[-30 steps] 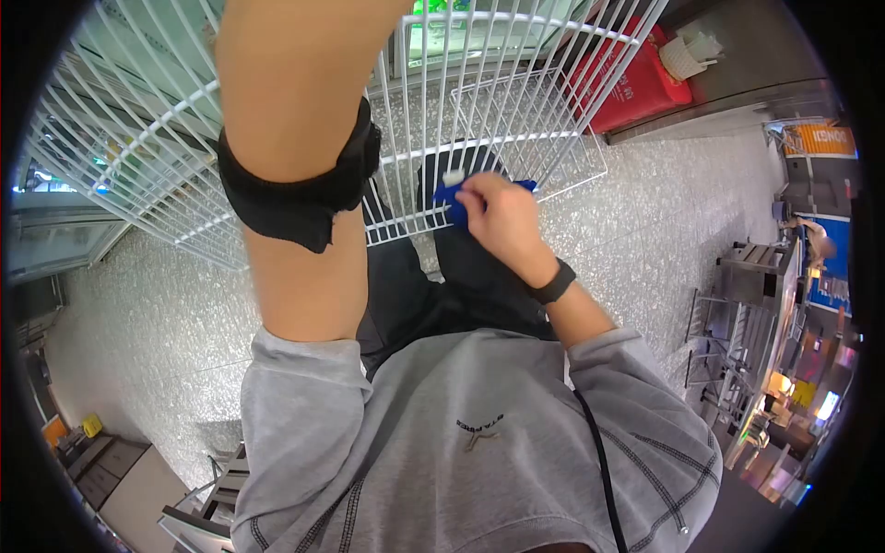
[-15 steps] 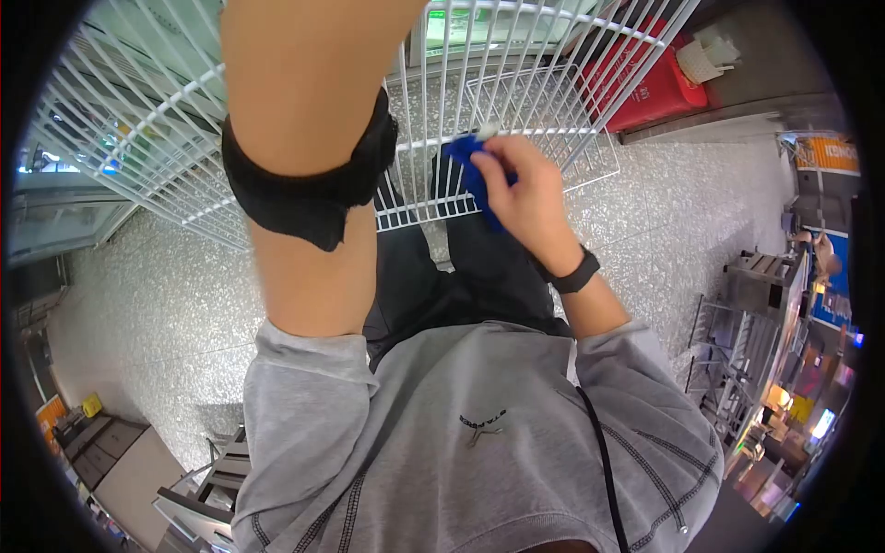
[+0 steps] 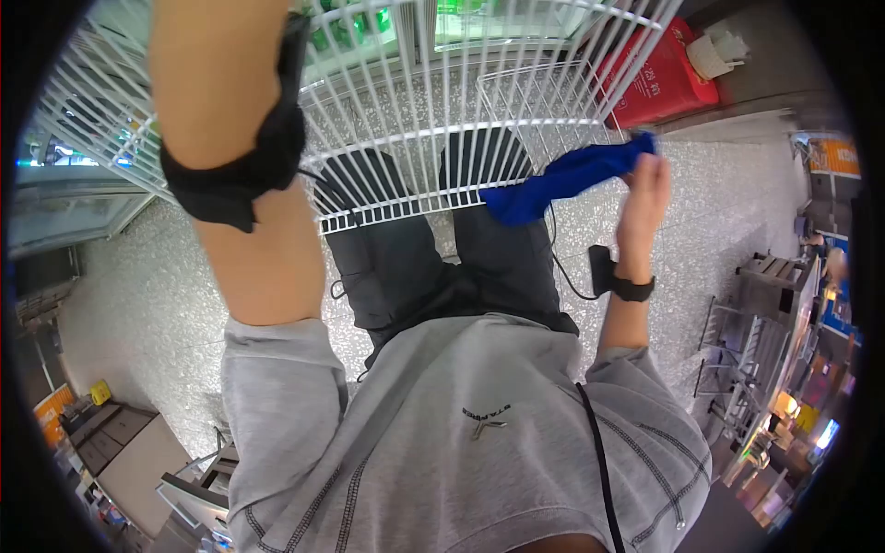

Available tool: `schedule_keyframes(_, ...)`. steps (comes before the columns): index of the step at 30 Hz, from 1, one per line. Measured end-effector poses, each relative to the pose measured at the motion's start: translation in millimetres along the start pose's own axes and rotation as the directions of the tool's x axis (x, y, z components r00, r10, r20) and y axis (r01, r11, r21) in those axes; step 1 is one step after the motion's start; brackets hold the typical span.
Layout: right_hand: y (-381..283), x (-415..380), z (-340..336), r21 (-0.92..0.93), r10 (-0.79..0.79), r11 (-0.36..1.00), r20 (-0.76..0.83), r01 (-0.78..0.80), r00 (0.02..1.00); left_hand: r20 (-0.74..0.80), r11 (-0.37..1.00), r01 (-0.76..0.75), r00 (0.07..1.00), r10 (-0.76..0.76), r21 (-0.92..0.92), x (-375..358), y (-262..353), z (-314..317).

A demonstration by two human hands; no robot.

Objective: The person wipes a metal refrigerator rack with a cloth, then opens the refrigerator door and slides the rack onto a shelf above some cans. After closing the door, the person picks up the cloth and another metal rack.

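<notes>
Pinching a blue cloth [image 3: 572, 177] by 1 end in the right hand [image 3: 643, 214]

The right hand's fingers are nearly straight and brought together at the tips, closed on the cloth's end; the thumb is mostly hidden, so its exact place cannot be told. From this grip the cloth stretches away to the left and slightly down, bunched along its length, its far end widening in front of the lower edge of a white wire rack [image 3: 419, 127]. Whether that far end touches the wires cannot be told.

Just below the grip, a black wristband [image 3: 632, 290] circles the wrist, with a flat black piece sticking out on its left side. A thin black cord [image 3: 560, 263] loops between this and the cloth.

The rack spreads to the left of the grip and up beyond it, and the person's 2 legs in dark trousers [image 3: 396, 267] show beneath and through its wires. Well to the left of the grip rises the left arm [image 3: 263, 249], a black band [image 3: 230, 180] around it; the left hand lies out of view, so its hold cannot be told.

Above the grip sits a red object [image 3: 656, 81], with a small white basket [image 3: 712, 57] beside it. Speckled floor [image 3: 719, 198] lies right of the grip, and farther right stands a metal frame [image 3: 737, 323].
</notes>
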State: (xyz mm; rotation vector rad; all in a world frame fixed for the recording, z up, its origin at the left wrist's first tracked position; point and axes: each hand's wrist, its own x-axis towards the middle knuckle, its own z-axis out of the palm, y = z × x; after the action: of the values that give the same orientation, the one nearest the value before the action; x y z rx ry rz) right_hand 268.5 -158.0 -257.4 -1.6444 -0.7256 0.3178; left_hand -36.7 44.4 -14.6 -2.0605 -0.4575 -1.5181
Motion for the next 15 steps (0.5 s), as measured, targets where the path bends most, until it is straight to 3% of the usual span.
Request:
schedule_keyframes(2, -10, 21, -35, 0.300, 0.208, 0.940, -0.135, -0.160, 0.969, 0.033, 0.997, 0.009, 0.999, -0.007, -0.071, 1, -7, -5)
schedule_keyframes(5, 0, 35, -69, 0.583, 0.198, 0.809, -0.147, -0.077, 0.969, 0.074, 0.997, 0.041, 0.997, -0.036, -0.068, -1, -23, -10)
schedule_keyframes(7, 4, 35, -72, 0.569, 0.211, 0.819, -0.166, -0.081, 0.963, 0.106, 0.982, 0.084, 0.989, -0.102, 0.168, -2, -40, -11)
schedule_keyframes(13, 25, 30, -36, 0.408, 0.383, 0.857, -0.099, -0.314, 0.918, 0.239, 0.942, 0.197, 0.934, -0.265, 0.272, 5, 19, -55)
schedule_keyframes(15, 12, 21, -15, 0.293, 0.401, 0.866, 0.080, -0.406, 0.913, 0.181, 0.920, 0.242, 0.935, -0.306, 0.308, 3, 11, -59)
